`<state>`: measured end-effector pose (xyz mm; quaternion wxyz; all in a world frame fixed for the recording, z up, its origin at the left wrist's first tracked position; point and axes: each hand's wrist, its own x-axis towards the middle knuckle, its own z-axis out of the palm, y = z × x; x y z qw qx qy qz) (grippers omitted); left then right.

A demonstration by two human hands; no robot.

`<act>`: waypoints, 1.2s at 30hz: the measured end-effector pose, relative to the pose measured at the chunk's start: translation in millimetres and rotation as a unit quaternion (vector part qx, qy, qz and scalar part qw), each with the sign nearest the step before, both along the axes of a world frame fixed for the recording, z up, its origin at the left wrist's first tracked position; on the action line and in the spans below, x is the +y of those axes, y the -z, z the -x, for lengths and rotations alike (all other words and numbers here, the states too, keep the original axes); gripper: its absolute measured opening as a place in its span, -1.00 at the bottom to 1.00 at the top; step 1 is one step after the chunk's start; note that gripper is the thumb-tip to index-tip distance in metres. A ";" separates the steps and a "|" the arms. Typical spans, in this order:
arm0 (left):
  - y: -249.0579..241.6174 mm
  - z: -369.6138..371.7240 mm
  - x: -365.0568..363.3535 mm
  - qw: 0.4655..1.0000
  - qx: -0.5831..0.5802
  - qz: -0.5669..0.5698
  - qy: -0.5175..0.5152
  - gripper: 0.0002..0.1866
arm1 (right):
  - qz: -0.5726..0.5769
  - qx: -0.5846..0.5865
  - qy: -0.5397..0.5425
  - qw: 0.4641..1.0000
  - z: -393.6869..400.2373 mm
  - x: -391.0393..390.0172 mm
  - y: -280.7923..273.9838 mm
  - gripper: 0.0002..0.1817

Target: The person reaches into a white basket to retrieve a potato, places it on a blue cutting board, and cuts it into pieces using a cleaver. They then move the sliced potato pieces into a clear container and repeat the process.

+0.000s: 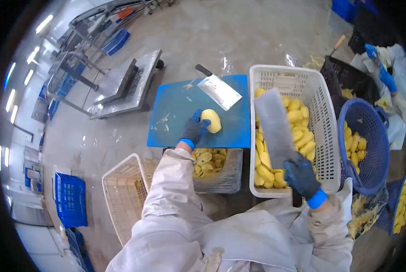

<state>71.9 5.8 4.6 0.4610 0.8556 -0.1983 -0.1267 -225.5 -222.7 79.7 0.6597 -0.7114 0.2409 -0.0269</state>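
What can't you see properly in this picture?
Head view only:
- Crate under the blue board: the board and left sleeve hide most of it.
- Cleaver in the right hand: blurred; the glove hides its handle.
- Person at right: cut off by the picture's dark edge.

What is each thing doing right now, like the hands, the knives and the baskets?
left hand: gloved, pressing the peeled potato onto the blue cutting board.
right hand: gloved, gripping the raised cleaver, blade up over the basket.
second cleaver: lying flat on the board, unheld.
white basket: partly filled with peeled potatoes.
blue basket: holding a few potatoes.
cream basket: looks empty.
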 end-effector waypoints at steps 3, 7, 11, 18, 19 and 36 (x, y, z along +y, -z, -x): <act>46.9 -16.1 6.9 0.984 0.101 0.132 -0.061 -0.48 | 0.166 -0.046 -0.087 0.981 -52.9 42.7 27.9 -0.73; 37.4 -12.7 -4.3 0.970 0.154 0.166 -0.086 -0.52 | 0.389 -0.005 -0.086 0.917 -108.3 89.4 16.4 -0.65; 55.4 -23.7 -7.5 0.988 0.067 0.115 -0.080 -0.54 | 0.425 0.040 -0.102 0.898 -136.3 97.4 32.9 -0.61; 36.8 -17.6 -6.9 0.988 0.100 0.076 -0.094 -0.55 | 0.387 0.070 -0.156 0.906 -159.0 92.0 14.8 -0.59; 30.0 -15.5 -8.2 0.980 0.149 0.083 -0.103 -0.56 | 0.395 0.081 -0.180 0.897 -165.4 94.5 9.6 -0.60; 55.3 3.4 15.6 0.948 0.157 0.244 -0.133 -0.59 | 0.463 0.005 -0.214 0.860 -93.9 104.9 10.7 -0.75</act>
